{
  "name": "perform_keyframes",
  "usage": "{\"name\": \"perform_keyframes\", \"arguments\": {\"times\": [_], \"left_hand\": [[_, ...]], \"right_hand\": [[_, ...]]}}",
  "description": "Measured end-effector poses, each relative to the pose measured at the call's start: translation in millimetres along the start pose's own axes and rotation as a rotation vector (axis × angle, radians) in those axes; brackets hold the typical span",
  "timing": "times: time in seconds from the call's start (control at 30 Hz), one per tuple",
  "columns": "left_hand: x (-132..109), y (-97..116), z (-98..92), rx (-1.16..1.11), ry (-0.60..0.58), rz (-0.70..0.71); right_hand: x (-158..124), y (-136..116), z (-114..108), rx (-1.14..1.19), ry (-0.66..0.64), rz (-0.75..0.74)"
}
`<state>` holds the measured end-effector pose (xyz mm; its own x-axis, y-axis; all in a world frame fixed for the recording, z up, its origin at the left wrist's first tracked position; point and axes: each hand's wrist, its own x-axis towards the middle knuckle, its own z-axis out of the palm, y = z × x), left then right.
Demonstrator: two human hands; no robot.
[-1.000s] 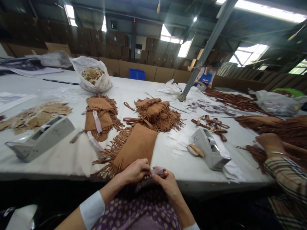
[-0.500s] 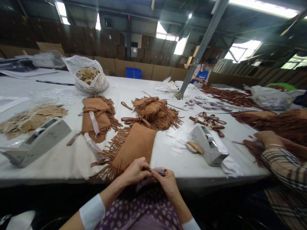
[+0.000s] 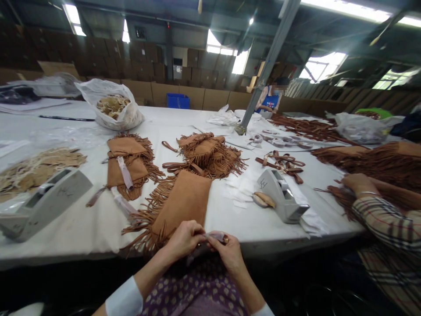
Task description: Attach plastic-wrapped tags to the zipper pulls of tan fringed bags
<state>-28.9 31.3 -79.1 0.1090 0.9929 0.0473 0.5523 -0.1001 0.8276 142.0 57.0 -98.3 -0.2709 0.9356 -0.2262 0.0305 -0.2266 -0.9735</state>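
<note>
At the table's front edge my left hand (image 3: 188, 237) and my right hand (image 3: 230, 251) are close together. Both pinch a strap wrapped in pale thin film (image 3: 215, 235), with gold-coloured metal showing near the fingers. Part of the strap is hidden by my hands. Just beyond my left hand lies a brown fringed suede bag (image 3: 186, 197), flat on the table. Behind it is a heap of similar fringed bags (image 3: 210, 153). To its left, more fringed bags (image 3: 126, 162) carry a film-wrapped strap (image 3: 125, 172) on top.
Grey tape dispensers stand at left (image 3: 49, 202) and right (image 3: 283, 195). Brown wrist straps (image 3: 283, 164) lie beyond the right one. A plastic bag of tan scraps (image 3: 115, 107) sits at the back left, and a metal post (image 3: 266, 72) rises from the table. A co-worker's arm (image 3: 378, 210) is at right.
The view has shifted slightly, so the table items sit a little further left. My fingers have moved slightly on the wrapped strap, and more gold-coloured metal shows by my left hand.
</note>
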Motion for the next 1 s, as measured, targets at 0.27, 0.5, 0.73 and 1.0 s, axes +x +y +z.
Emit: {"name": "perform_keyframes", "arguments": {"times": [0.27,0.5,0.73,1.0], "left_hand": [[-8.5,0.6,9.9,0.066,0.123,-0.047],[-6.1,0.4,7.7,0.06,0.092,-0.027],[-4.3,-3.8,8.2,0.039,0.112,-0.033],[-23.2,-13.1,32.5,0.176,0.258,0.139]], "right_hand": [[1.7,-2.4,2.9,0.016,0.104,0.049],[5.2,-1.2,5.0,0.004,0.121,0.042],[2.5,2.2,-0.8,0.026,0.059,0.017],[2.5,1.3,4.8,0.04,0.118,0.032]]}}
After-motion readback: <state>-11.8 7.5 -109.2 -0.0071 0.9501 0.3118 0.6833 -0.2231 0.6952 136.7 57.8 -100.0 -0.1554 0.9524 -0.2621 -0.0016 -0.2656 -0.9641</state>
